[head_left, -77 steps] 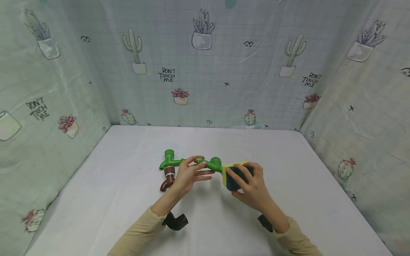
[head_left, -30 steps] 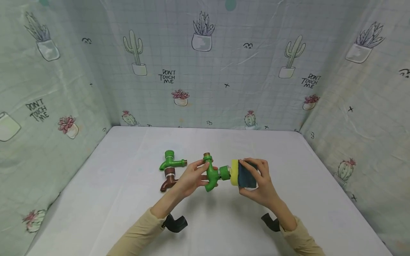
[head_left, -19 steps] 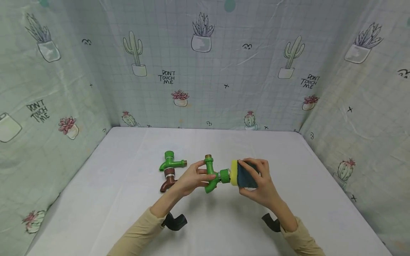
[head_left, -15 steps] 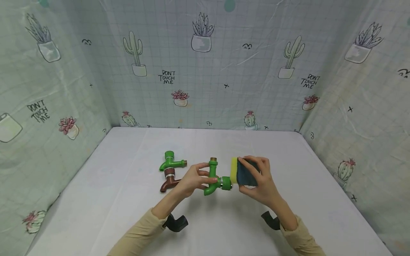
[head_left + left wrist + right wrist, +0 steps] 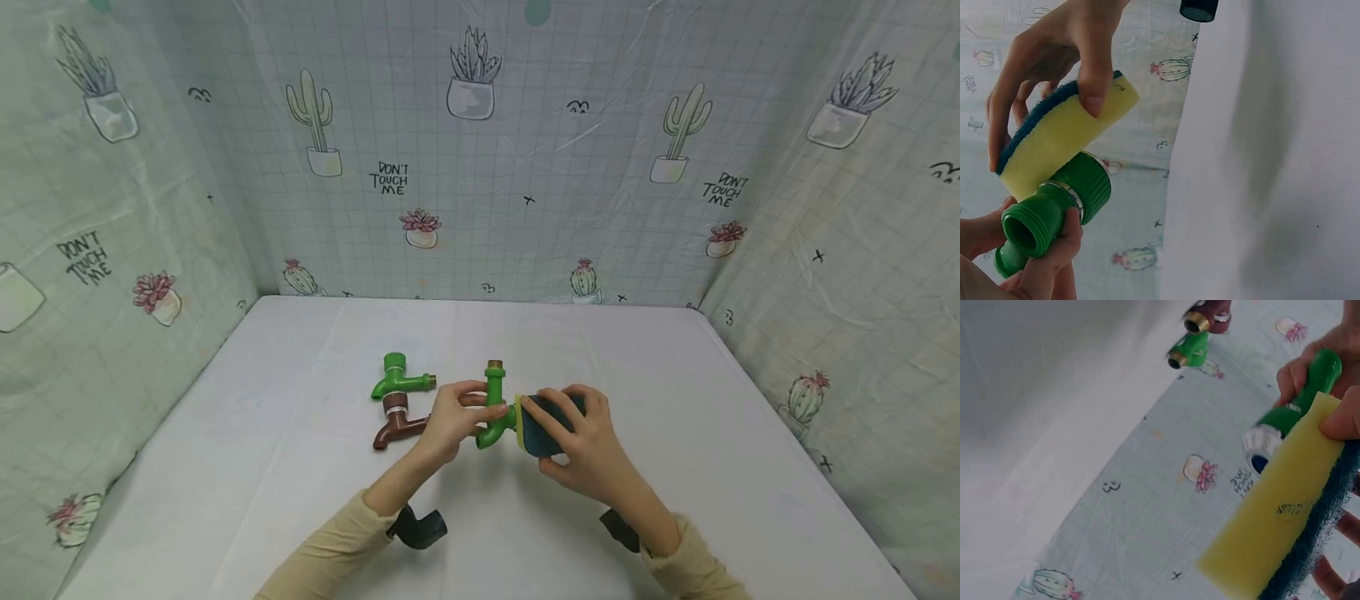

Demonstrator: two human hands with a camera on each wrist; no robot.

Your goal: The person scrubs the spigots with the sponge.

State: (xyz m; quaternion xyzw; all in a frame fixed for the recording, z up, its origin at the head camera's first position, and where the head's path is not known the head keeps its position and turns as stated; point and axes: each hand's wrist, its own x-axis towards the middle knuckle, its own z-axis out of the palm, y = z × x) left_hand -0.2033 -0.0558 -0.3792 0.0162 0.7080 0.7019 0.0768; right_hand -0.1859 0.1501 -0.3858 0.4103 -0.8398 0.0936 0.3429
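My left hand [image 5: 452, 421] grips a green tap [image 5: 495, 387] around its body, with the brass threaded end pointing away. My right hand [image 5: 588, 446] holds a sponge [image 5: 542, 432], yellow foam on one side and a dark scouring layer on the other. In the head view the sponge covers the tap's round knob. The left wrist view shows the yellow foam [image 5: 1063, 140] against the tap's ribbed green knob [image 5: 1094, 187], with the open spout nearer the camera. From the right wrist, the foam side [image 5: 1272, 506] faces the tap's silver collar [image 5: 1263, 447].
Left of the hands, a second green tap [image 5: 401, 383] lies on the white table [image 5: 300, 467], with a brown tap [image 5: 396, 429] just in front of it. Black curved pieces [image 5: 420, 530] show beside both wrists. Patterned cloth walls [image 5: 495, 167] enclose the table's back and sides.
The sponge has moved left and slightly down, over the tap's knob. Over the longer span, the left hand has turned the tap from lying sideways to pointing its brass end away.
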